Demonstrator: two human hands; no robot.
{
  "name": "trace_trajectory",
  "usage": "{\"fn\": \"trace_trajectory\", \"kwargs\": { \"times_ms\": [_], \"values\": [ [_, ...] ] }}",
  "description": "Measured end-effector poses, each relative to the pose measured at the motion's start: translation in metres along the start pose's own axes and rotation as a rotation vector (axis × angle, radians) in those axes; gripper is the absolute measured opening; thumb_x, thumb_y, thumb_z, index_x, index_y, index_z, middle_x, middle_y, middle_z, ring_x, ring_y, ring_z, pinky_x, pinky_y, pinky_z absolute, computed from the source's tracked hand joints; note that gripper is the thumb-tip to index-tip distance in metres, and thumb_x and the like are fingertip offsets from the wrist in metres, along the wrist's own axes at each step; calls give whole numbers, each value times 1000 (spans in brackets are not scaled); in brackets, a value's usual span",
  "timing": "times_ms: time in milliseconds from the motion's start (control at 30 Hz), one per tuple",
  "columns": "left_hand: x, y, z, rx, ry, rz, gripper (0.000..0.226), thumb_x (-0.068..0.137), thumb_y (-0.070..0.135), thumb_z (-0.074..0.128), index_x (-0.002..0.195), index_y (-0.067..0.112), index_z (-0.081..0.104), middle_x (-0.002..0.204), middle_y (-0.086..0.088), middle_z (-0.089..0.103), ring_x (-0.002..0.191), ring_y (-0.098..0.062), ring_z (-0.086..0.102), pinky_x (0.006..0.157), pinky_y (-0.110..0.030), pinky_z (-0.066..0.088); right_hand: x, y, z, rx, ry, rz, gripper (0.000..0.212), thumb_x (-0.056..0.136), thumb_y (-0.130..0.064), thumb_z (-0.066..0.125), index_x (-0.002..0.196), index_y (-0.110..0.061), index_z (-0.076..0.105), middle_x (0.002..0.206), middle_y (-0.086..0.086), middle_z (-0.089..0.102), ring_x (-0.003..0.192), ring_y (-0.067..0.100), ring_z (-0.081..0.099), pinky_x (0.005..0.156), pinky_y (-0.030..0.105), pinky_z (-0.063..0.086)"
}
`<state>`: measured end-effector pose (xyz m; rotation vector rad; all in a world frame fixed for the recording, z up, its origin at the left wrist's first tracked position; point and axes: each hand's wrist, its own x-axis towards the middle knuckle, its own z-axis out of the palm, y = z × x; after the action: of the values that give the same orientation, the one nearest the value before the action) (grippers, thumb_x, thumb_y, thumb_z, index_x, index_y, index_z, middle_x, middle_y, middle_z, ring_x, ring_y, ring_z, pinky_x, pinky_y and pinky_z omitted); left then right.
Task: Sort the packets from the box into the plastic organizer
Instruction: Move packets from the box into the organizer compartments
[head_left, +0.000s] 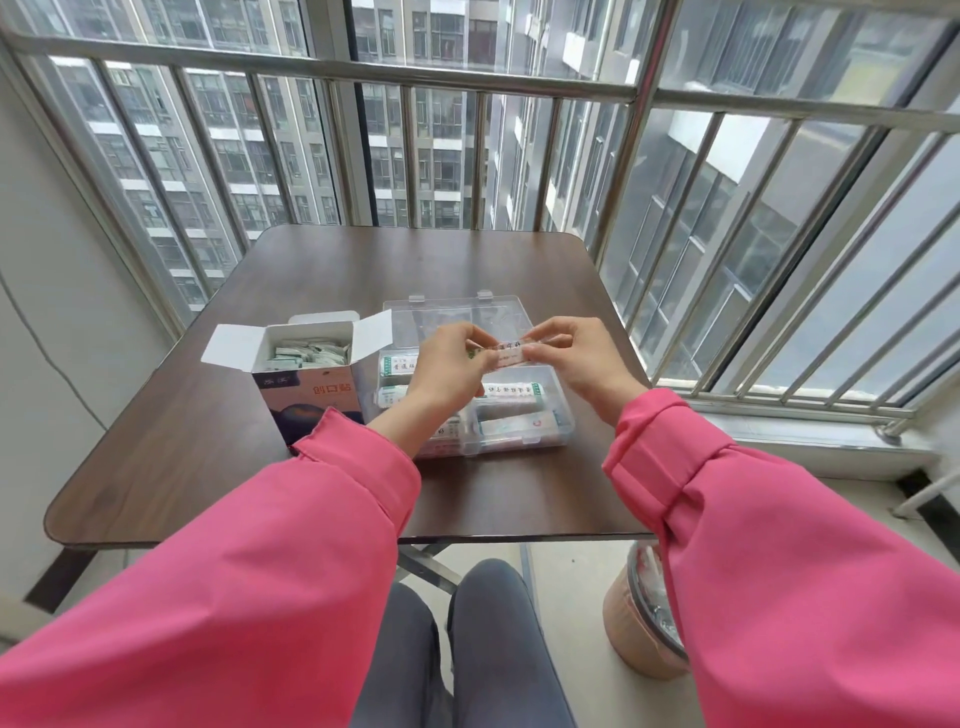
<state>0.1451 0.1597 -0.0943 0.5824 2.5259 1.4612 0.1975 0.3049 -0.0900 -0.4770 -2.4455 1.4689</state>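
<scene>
An open cardboard box stands on the brown table, its flaps up and several small packets inside. To its right lies a clear plastic organizer with its lid folded back; several white packets lie in its compartments. Above the organizer, my left hand and my right hand pinch the two ends of one long narrow packet, held level between them.
The brown table stands against a barred window. A round bin with a clear liner stands on the floor at the lower right, beside my knees. The table's near edge runs just below the organizer.
</scene>
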Motion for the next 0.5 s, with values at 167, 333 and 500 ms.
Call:
{"fn": "trace_trajectory", "kwargs": {
  "times_ms": [167,333,500],
  "values": [
    [5,-5,2,277,-83,5,11,82,9,67,93,12,69,94,-10,70,83,-27,65,74,-28,52,0,7,-4,-303,9,63,11,73,-20,76,81,-25,69,83,2,68,90,18,64,84,32,49],
    [7,-4,6,567,-110,35,16,83,11,65,94,20,73,101,-8,70,98,-30,62,77,-33,48,-6,2,3,-609,-67,37,11,78,-23,72,89,-26,70,102,0,66,101,20,60,82,32,45],
    [11,-4,9,740,-122,77,21,86,9,60,104,16,69,113,-10,61,107,-33,58,78,-35,44,-3,0,7,-752,-67,4,10,80,-25,70,90,-24,70,103,3,68,102,22,61,76,27,38]
  ]
}}
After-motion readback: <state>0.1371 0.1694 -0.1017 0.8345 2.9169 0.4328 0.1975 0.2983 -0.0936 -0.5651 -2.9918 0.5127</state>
